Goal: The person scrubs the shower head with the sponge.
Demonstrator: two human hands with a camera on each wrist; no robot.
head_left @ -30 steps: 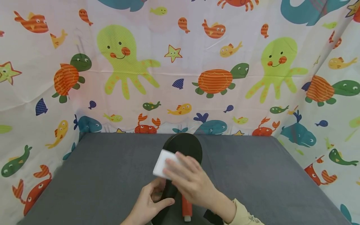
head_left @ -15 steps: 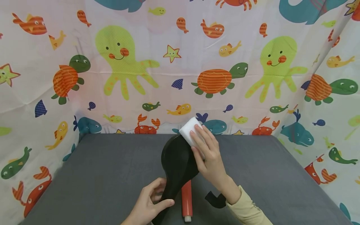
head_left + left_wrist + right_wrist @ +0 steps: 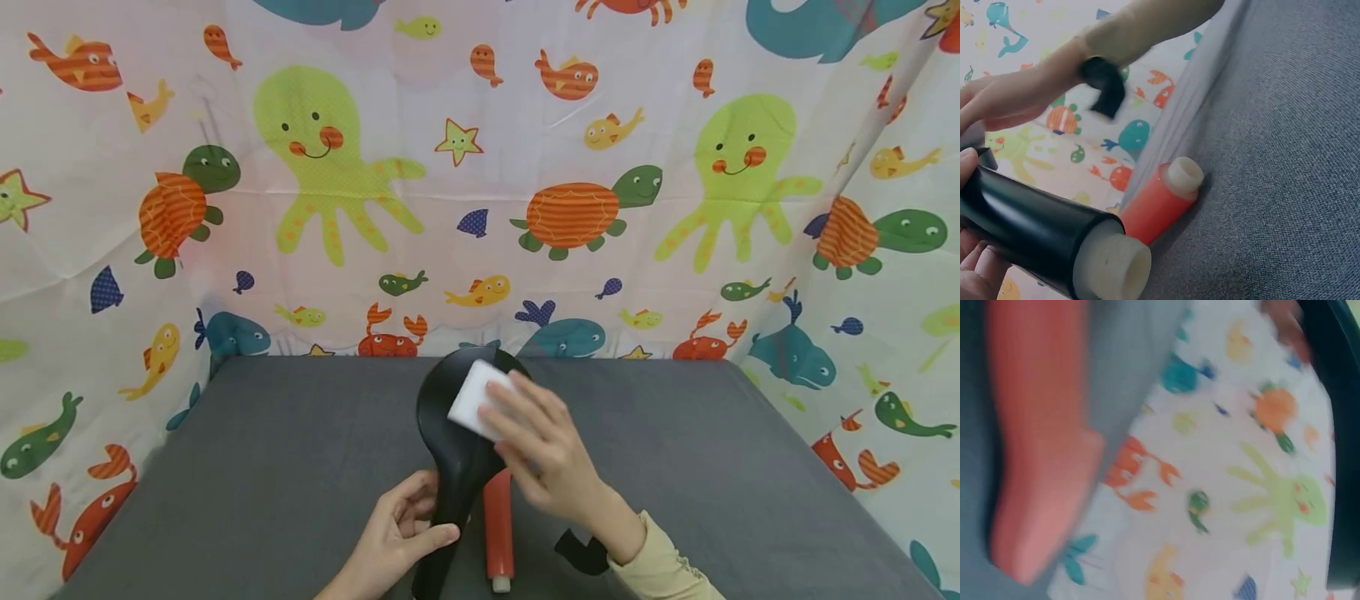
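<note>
A black paddle with a broad rounded head stands tilted over the table. My left hand grips its handle, thumb across the near side. In the left wrist view, a whitish plug shows at the end of the black handle. My right hand holds a white sponge over the paddle's head, its fingers laid over the sponge; the contact underneath is hidden. The right wrist view is blurred, with the paddle's dark edge at its right side.
A red-orange tube-like handle with a whitish end lies just right of the black paddle, its far part hidden. A black strap hangs by the right wrist. Grey cloth covers the table; a sea-animal curtain stands behind.
The right hand with the sponge swept from the paddle's lower left up past its top right edge, then back down onto the head. The left hand has tilted the paddle slightly leftward.
</note>
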